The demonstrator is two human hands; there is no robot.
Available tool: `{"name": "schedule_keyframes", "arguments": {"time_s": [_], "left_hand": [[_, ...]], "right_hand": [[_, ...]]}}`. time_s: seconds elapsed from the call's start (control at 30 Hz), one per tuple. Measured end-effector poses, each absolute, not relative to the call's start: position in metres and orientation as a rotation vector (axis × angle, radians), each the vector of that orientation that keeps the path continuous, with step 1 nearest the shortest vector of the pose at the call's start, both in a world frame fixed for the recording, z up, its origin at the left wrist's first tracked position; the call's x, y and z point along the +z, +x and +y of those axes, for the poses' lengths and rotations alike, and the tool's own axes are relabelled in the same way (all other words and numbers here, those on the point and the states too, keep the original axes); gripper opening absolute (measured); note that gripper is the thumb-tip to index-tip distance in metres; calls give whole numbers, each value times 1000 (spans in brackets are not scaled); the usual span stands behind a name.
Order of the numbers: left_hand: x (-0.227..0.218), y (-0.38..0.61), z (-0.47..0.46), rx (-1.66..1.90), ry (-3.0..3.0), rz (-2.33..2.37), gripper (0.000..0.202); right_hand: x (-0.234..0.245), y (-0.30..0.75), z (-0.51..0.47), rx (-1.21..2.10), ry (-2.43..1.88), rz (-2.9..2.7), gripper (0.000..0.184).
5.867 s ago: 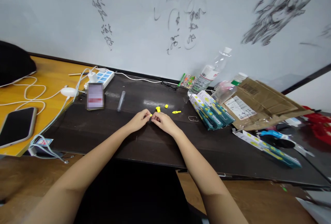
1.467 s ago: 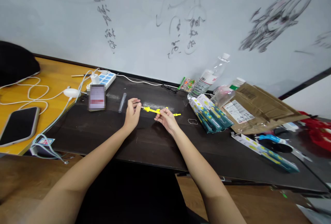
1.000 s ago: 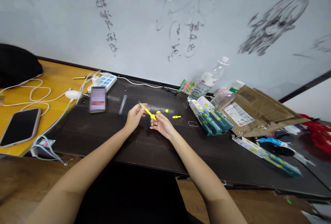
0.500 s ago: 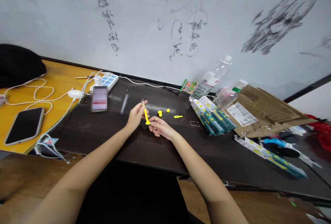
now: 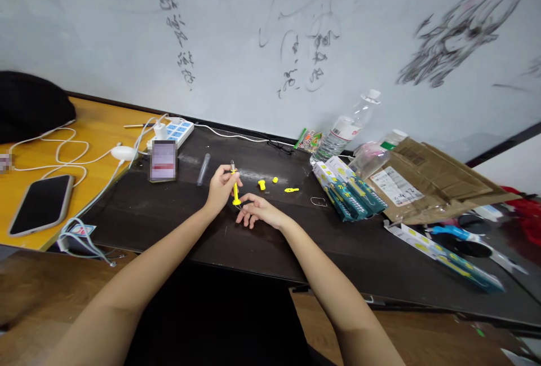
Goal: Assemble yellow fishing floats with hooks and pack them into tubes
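My left hand [image 5: 222,188] grips a slim yellow plastic rod [image 5: 235,190], held nearly upright above the dark table. A small metal piece [image 5: 232,166] sticks out at its top, and its lower end widens into a yellow flange. Just below and to the right, my right hand [image 5: 260,211] pinches a thin wire-like piece [image 5: 239,206] against that lower end; its other fingers are loosely curled. Too small to make out is whether the wire is attached. On the table lie a yellow cap [image 5: 261,185], a small yellow plug [image 5: 275,180], a flat yellow piece [image 5: 291,190] and a clear tube [image 5: 203,170].
Right of the hands are a bent wire [image 5: 318,202], green-and-white boxes [image 5: 349,194], a water bottle [image 5: 344,129] and a brown paper parcel [image 5: 422,177]. Scissors [image 5: 469,239] lie at far right. A power strip [image 5: 180,132] and two phones [image 5: 163,161] stand left.
The rod's lower end has swung slightly left, so it stands more upright. My right hand has shifted a little left and down, and a thin piece now shows at its fingertips.
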State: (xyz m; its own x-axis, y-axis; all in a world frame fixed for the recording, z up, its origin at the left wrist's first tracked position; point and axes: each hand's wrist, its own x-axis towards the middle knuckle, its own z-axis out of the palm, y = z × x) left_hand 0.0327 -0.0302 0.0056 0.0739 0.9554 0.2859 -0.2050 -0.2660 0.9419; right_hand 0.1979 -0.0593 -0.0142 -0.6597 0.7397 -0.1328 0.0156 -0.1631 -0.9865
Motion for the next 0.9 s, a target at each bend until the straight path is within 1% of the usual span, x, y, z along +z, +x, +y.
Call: {"name": "schedule_keyframes", "arguments": {"time_s": [0.1, 0.17, 0.23, 0.33, 0.37, 0.43, 0.5, 0.6, 0.77, 0.83, 0.9], "left_hand": [[6, 33, -30, 1415, 1323, 843, 28], [5, 33, -31, 1388, 1337, 835, 27], [5, 33, -32, 1333, 1338, 828, 28], [5, 34, -33, 1235, 1316, 800, 28], [5, 34, -34, 1202, 1311, 786, 27], [5, 35, -35, 1142, 1314, 769, 26], [5, 36, -37, 1102, 1331, 770, 26], [6, 36, -39, 1089, 1370, 777, 30], [4, 37, -38, 1044, 1413, 776, 27], [0, 38, -37, 1002, 1450, 777, 25], [-4, 39, -37, 948, 1514, 802, 24]], "right_hand": [[-15, 198, -58, 1737, -935, -1692, 33], [-16, 201, -54, 1545, -1035, -1750, 28], [-15, 210, -48, 1250, -1154, -1773, 22], [-9, 235, -38, 682, -1400, -1752, 15], [-6, 245, -36, 483, -1511, -1757, 15], [-1, 266, -35, 110, -1725, -1757, 24], [1, 281, -36, -70, -1917, -1797, 29], [-2, 291, -37, -127, -2084, -1900, 24], [-5, 289, -35, -148, -2088, -1940, 11], [-4, 283, -34, -42, -1994, -1887, 6], [-3, 272, -35, 198, -1791, -1814, 2]]}}
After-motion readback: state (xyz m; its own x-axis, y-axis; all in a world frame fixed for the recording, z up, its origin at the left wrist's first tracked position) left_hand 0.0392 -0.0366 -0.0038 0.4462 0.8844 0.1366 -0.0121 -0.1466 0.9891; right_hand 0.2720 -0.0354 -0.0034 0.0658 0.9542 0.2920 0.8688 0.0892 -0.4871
